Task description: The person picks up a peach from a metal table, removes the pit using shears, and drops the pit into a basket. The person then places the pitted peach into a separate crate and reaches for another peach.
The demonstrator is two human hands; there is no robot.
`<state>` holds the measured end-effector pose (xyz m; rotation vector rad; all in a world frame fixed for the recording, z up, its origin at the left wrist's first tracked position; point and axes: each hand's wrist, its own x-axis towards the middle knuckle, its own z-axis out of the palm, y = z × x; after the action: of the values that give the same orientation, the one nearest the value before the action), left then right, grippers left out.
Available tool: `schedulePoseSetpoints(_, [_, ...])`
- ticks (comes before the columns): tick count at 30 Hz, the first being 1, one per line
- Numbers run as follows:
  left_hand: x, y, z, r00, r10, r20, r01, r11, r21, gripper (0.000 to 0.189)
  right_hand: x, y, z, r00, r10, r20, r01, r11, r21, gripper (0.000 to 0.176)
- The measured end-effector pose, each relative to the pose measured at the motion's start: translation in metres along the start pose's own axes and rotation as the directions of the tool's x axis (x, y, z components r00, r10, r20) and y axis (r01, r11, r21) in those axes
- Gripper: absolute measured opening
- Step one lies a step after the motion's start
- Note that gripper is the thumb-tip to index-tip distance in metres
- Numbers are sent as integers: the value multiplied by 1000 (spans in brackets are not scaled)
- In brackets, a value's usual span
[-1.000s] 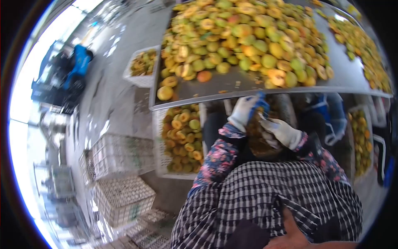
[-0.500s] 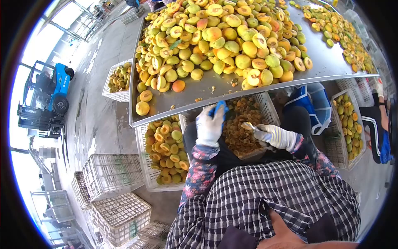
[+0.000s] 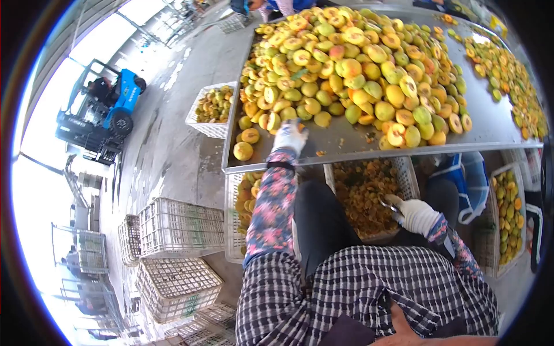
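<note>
A metal table (image 3: pixel 346 141) carries a big heap of yellow-green and orange peaches (image 3: pixel 352 69), several of them halved. My left hand (image 3: pixel 290 137), in a white glove, reaches onto the table's near edge and rests over a fruit at the foot of the heap; its grip is hidden. My right hand (image 3: pixel 416 215), also gloved, stays low by my lap, closed on a small metal tool (image 3: pixel 389 205). It hovers over the near rim of a white crate of pits and scraps (image 3: pixel 369 190) under the table.
A crate of halved peaches (image 3: pixel 245 199) stands under the table at left. Another fruit crate (image 3: pixel 212 104) sits beside the table. Empty white crates (image 3: pixel 176 222) are stacked on the floor. Further off: a blue forklift (image 3: pixel 109 104), a right-hand fruit crate (image 3: pixel 508 207), a blue bag (image 3: pixel 464 179).
My left hand has left the pit crate and stretched up onto the table to the fruit heap. My right hand has dropped back toward my lap with the tool.
</note>
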<state>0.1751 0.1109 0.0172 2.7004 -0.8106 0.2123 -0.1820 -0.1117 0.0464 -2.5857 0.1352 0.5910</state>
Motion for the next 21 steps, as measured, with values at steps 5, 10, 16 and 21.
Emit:
schedulePoseSetpoints(5, [28,0,40,946,-177,271,101,958,270,48,-8,1,4,998,-55,-39,57,997,47,43])
schedulePoseSetpoints(10, [18,2,35,916,-290,278,273,957,98,56,-3,4,8,992,-122,-28,123,992,20,43])
schedulePoseSetpoints(16, [-10,5,18,945,-290,153,211,182,-960,30,0,-3,7,983,-131,-132,144,985,93,45])
schedulePoseSetpoints(21, [-65,70,-28,938,96,334,299,-711,-636,40,10,-22,-9,913,-198,-358,295,924,243,35])
